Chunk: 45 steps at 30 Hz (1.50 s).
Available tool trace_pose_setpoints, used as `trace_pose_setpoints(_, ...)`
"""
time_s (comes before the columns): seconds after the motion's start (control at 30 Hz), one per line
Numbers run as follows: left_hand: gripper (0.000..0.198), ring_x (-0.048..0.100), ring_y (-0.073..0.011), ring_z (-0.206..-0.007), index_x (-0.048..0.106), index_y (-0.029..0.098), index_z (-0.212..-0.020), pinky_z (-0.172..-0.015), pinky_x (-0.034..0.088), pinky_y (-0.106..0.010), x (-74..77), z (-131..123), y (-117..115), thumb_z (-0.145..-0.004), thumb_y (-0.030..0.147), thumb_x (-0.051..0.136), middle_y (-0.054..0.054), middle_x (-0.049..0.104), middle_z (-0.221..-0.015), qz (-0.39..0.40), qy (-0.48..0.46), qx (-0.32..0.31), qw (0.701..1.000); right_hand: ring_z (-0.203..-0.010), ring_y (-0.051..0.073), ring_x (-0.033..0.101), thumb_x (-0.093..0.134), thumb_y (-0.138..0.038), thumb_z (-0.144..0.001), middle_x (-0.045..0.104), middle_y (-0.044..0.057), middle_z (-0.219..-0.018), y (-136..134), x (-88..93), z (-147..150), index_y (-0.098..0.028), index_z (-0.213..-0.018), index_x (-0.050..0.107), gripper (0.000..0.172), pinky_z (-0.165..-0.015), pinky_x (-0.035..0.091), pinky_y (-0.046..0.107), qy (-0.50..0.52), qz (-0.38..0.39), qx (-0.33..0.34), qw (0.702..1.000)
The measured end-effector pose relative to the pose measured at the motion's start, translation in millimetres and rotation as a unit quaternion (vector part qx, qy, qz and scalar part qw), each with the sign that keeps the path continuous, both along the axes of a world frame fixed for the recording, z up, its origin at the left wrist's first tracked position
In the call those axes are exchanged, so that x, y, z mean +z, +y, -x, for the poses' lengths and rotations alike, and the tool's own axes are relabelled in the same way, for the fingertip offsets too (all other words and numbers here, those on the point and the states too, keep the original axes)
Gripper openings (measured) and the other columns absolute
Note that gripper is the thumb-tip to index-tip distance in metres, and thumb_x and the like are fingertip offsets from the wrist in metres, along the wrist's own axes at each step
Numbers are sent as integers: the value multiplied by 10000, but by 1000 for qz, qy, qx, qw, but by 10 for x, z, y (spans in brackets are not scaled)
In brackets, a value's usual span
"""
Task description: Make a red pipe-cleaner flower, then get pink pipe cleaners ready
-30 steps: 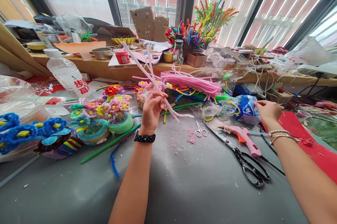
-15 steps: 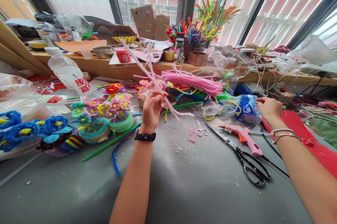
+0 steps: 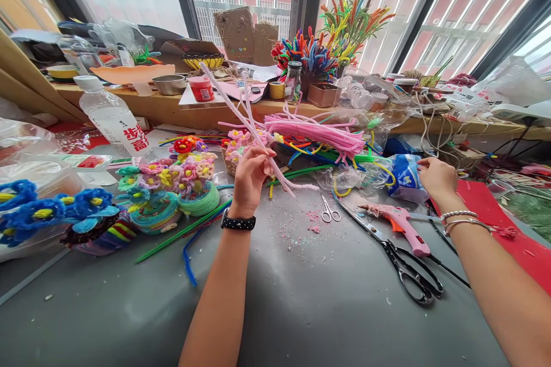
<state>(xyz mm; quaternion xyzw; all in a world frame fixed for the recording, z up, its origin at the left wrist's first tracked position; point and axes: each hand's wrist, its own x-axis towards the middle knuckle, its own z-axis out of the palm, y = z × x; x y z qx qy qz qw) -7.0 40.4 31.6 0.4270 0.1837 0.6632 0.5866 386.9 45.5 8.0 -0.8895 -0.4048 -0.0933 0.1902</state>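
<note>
My left hand [image 3: 251,174] is closed around several pale pink pipe cleaners [image 3: 232,106], which slant up to the left and poke out below the fingers. My right hand [image 3: 439,178] is raised at the right with its fingers pinched together. Whatever it may hold is hidden or too thin to make out. Just left of it stands a blue and white packet [image 3: 406,174]. Between the hands lie small scissors [image 3: 330,213], large black-handled scissors [image 3: 407,266] and a pink glue gun [image 3: 404,223]. A bundle of pink pipe cleaners [image 3: 316,132] lies behind.
Pipe-cleaner flower pots [image 3: 198,199] and blue flowers [image 3: 91,201] stand on the left, near a plastic bottle [image 3: 111,117]. Green stems [image 3: 181,232] lie beside my left forearm. Red sheet material [image 3: 495,212] lies under my right forearm. A cluttered wooden ledge [image 3: 241,110] runs along the back.
My right hand has shifted very slightly to the left. My left hand keeps its hold on the pale pink pipe cleaners, almost unmoved.
</note>
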Motion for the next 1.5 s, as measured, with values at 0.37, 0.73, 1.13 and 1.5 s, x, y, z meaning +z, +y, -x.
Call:
trace_pose_setpoints(0.37, 34, 388, -31, -450, 518, 160, -659, -446, 352, -179, -14, -3, 2, -643, 149, 491, 6, 566, -717, 0, 10, -3, 1000, -800, 272, 549, 355, -239, -798, 621, 218, -875, -43, 157, 171, -93, -887, 622, 317, -562, 283, 310, 8, -52, -14, 999)
trace_pose_setpoints(0.73, 66, 401, -35, -456, 536, 161, -724, -443, 336, -178, -14, -56, -9, -664, 183, 521, -2, 612, -755, 20, 73, -33, 997, -706, 154, 565, 510, -299, -715, 637, 75, -849, -408, 129, 1486, -158, -824, 616, 207, -651, 425, 276, 246, -226, 343, 878)
trace_pose_setpoints(1.13, 391, 597, -127, -678, 427, 165, -969, -628, 431, -244, -115, -259, -53, -642, 211, 637, -32, 654, -748, 48, 206, -40, 977, -586, 102, 566, 641, -307, -618, 640, 9, -714, -629, -92, 2219, -167, -783, 638, 216, -591, 471, 261, 582, -47, 465, 665)
trace_pose_setpoints(1.5, 192, 555, -71, -588, 631, 151, -679, -577, 440, -187, -115, -240, -36, -638, 338, 633, -10, 622, -698, 68, 128, 27, 989, -542, 87, 538, 679, -278, -589, 632, -3, -622, -691, 35, 1716, -171, -688, 645, 149, -553, 440, 229, 573, -103, 415, 699)
